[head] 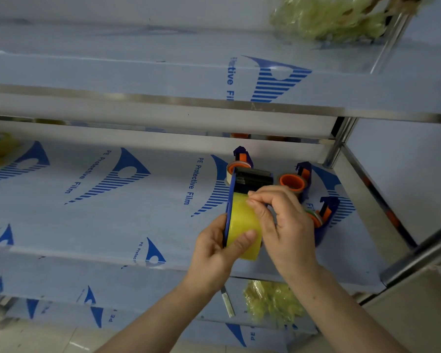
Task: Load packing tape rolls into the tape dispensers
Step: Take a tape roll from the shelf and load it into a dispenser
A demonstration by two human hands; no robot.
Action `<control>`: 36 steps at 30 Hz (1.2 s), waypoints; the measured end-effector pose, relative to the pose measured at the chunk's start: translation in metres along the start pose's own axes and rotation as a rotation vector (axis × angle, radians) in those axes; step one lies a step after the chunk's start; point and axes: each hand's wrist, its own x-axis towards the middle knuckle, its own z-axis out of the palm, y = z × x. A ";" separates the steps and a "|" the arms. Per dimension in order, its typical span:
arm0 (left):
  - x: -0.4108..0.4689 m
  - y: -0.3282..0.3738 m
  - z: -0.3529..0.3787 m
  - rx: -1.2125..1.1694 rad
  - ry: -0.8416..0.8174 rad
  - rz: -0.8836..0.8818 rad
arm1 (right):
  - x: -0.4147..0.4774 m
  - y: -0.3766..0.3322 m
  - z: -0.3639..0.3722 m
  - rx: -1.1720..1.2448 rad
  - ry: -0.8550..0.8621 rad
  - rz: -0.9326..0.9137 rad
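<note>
Plainly mid-threading: the left hand (220, 248) curls round the blue dispenser (251, 178), thumb pressed on the yellow tape roll (241, 224) seated in it, held just above the shelf (112, 225); the right hand (287, 225) pinches the roll's loose end near the cutter; that end may slip back and re-stick, or crease, if the thumb stops the roll turning.

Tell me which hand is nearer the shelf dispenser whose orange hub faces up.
Right. The right hand pinches the yellow roll at its top, just in front of that dispenser; the left hand grips the roll lower and farther left.
</note>
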 end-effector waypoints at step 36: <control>0.004 -0.024 -0.035 0.348 0.204 -0.190 | 0.016 0.019 0.002 0.512 -0.080 0.866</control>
